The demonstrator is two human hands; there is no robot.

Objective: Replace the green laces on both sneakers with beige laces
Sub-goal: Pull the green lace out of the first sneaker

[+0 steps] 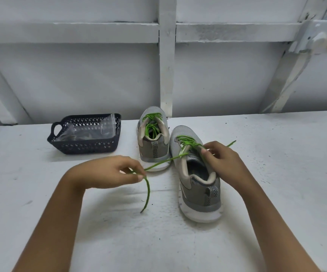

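1. The near grey mesh sneaker with a white sole (198, 185) sits on the white tabletop (276, 173), with its heel toward the person. Its bright green cord lace (164, 160) is untied, but it is threaded through the holes nearer the toe.
2. The left hand (117, 171) pinches one loose end of this lace. The thumb and fingers (139, 176) are closed tight on the cord. The cord runs tight from the shoe out to the left, and its tail hangs down to the tabletop.
3. The right hand (223, 160) is on top of the same shoe, by the tongue. Its thumb and fingers (204, 152) are bent and seem to pinch the crossed lace there. The other loose end pokes out behind this hand.
4. To do this step well, I think the right hand should loosen one crossing at a time, starting with the one closest to the heel.
5. The left hand should then pull the loose end out slowly, in line with the hole. A hard yank could drag the shoe or snag the tip.
6. It helps to press the shoe down a little so it does not slide.
7. The far grey mesh sneaker (153, 146) stands just beside the near one, with all its green lace in.
8. A dark blue plastic basket (84, 148) on the left holds a clear plastic bag (92, 132). I cannot tell if the beige laces are inside.
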